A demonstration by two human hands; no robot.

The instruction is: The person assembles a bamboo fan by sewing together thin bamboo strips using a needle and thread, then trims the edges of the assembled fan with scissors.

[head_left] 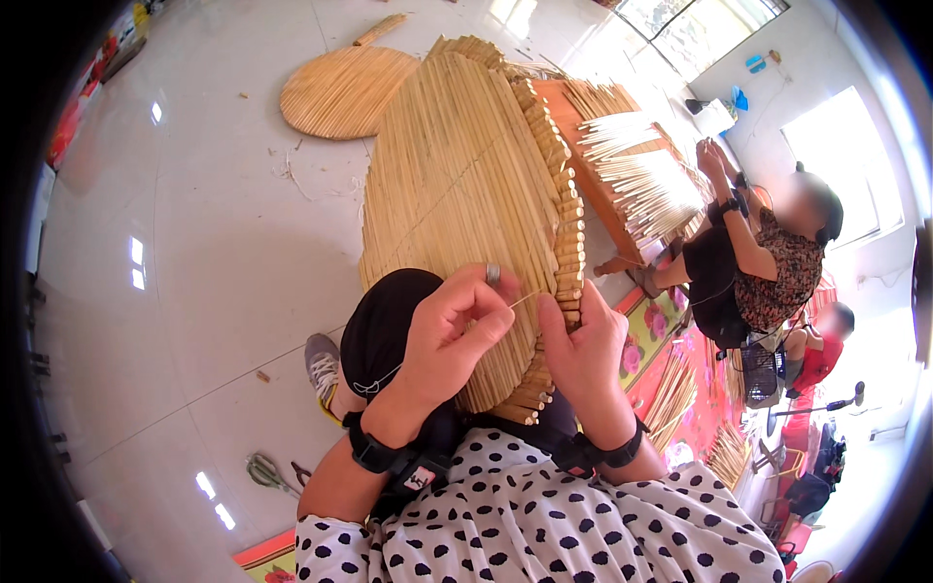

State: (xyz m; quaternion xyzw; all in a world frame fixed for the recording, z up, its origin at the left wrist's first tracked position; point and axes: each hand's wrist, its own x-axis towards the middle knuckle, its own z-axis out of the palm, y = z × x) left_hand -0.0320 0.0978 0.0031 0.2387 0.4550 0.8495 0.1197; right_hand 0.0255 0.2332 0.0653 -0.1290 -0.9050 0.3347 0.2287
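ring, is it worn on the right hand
No, the ring sits on the left hand.

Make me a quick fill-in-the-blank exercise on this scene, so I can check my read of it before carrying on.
1. The silver ring is on the person's ____ hand.
2. A thin strand runs between the left hand and the ____ hand.
3. The round reed mat lies on the ____ (floor or bench), beyond the reed panel.
4. The dots on the white garment are ____ in colour.

Missing words: left; right; floor; black.
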